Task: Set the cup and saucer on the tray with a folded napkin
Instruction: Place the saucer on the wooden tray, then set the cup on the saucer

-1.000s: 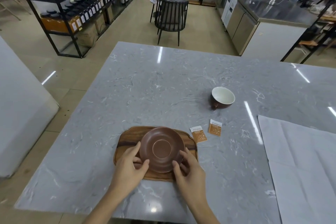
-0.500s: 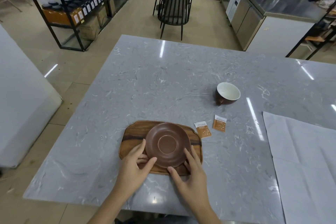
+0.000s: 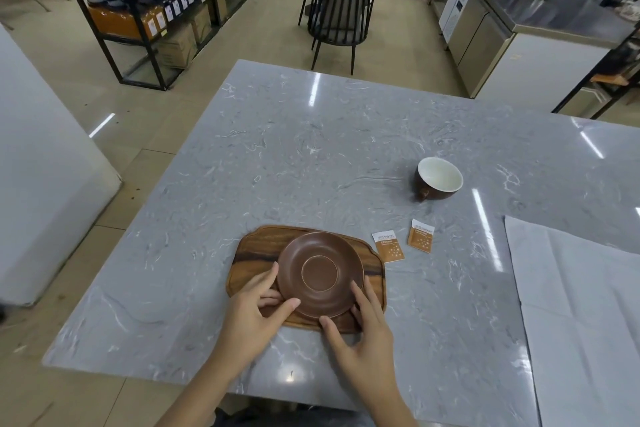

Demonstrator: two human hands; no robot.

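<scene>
Saucer (image 3: 320,274) on tray (image 3: 254,248), between both hands' fingertips.

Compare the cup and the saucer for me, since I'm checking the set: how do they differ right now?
The saucer lies on the wooden tray between both hands; the cup stands apart on the bare table. The saucer is brown throughout; the cup is white inside. Both have brown outsides.
</scene>
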